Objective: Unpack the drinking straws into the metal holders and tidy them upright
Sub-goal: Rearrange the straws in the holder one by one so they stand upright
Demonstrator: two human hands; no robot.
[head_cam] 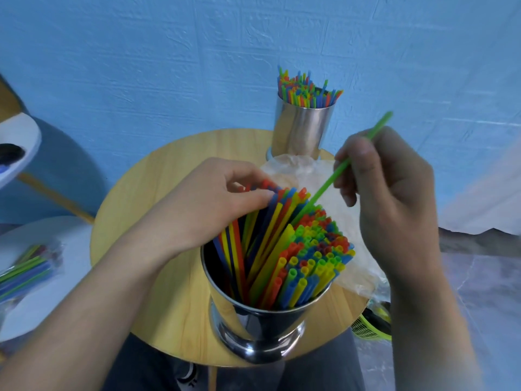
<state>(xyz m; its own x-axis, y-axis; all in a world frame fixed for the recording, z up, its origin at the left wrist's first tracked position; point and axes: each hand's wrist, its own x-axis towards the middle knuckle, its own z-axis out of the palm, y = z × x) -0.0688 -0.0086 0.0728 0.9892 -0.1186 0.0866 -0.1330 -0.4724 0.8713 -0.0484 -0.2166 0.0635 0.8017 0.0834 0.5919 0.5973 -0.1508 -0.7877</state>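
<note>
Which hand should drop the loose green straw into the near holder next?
Right. The right hand pinches the green straw, its lower end aimed at the near holder; the left hand is busy gripping the leaning straws.

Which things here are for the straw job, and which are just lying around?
For the job:
near metal holder; straws in it, gripped by the left hand; green straw, pinched by the right hand; far metal holder, full of straws; packed straws on the white table; clear wrapper.

Just lying about:
green basket beside the wooden table.
</note>
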